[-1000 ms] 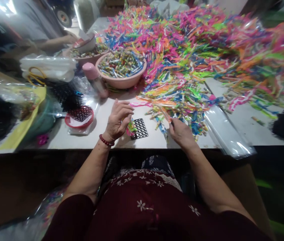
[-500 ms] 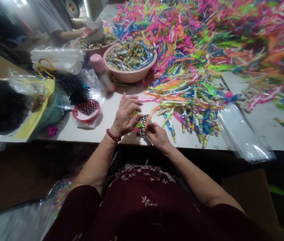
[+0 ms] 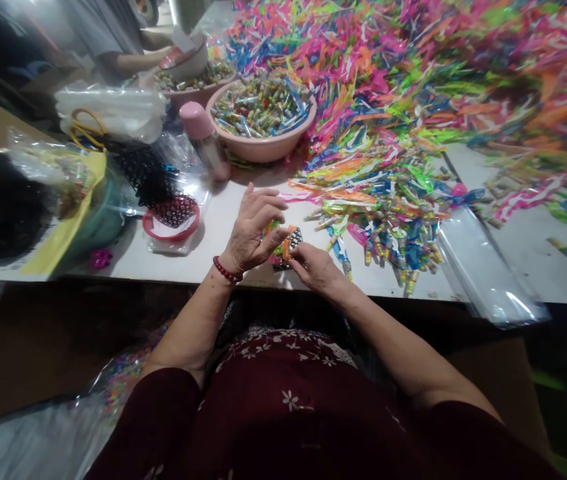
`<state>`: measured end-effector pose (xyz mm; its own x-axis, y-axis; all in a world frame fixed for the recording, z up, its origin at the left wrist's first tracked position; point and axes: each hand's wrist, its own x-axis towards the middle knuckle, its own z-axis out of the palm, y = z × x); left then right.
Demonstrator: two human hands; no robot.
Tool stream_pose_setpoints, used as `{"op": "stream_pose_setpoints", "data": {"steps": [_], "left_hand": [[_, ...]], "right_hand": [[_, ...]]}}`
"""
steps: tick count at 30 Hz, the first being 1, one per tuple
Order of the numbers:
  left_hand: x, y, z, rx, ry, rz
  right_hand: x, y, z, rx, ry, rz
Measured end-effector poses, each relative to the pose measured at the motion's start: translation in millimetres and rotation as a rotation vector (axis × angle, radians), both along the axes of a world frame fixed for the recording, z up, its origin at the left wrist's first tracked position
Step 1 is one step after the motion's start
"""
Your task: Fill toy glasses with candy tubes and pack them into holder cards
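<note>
- Black mesh, a small perforated card (image 3: 293, 239), sits between our two hands at the near edge of the white table (image 3: 213, 220), tilted up off the surface rather than lying flat.
- Our left hand (image 3: 253, 230) cups a small bunch of coloured strips (image 3: 272, 235) against the card's left side, fingers curled around them, thumb pressing toward the card.
- Our right hand (image 3: 316, 267) pinches one orange strip (image 3: 286, 249) between thumb and fingertips, closed narrowly on it, at the card's lower right edge.
- That orange strip lies just left of our right hand and touches the card; we judge its long axis runs roughly up and away from us, though the visible stretch is short. Our right hand is the nearer to it; our left is just beside it across the card.
- Counts: one mesh card in hand, one orange strip in the right pinch, and a bunch in the left hand too tightly packed to count.
- Right of our hands spreads a heap of loose strips (image 3: 388, 220), far too many to count, running into a much larger pile (image 3: 438, 80) across the back of the table.
- Two pink basins: the nearer one (image 3: 262, 143) full of small rolled pieces, a second (image 3: 198, 93) behind it.
- One pink-capped bottle (image 3: 203, 137) lies by the near basin; one red dish (image 3: 171, 223) holds more black mesh.
- One clear plastic sleeve (image 3: 483, 267) lies at the table's right edge.
- Another person's arm (image 3: 133, 61) reaches in at the far left.
</note>
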<state>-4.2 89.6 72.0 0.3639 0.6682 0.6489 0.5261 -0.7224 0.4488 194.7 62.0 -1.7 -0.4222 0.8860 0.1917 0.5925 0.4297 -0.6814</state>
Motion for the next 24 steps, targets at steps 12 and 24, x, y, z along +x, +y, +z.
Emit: {"op": "stream_pose_setpoints", "data": {"steps": [12,24], "left_hand": [[3,7,6.5,-0.005,0.006,-0.003],[-11,2,26.2,-0.083,0.079,-0.047]], "right_hand": [[-15,-2,5.9,0.040,-0.102,0.013],[98,-32,-8.3,-0.183,-0.293,-0.514]]}}
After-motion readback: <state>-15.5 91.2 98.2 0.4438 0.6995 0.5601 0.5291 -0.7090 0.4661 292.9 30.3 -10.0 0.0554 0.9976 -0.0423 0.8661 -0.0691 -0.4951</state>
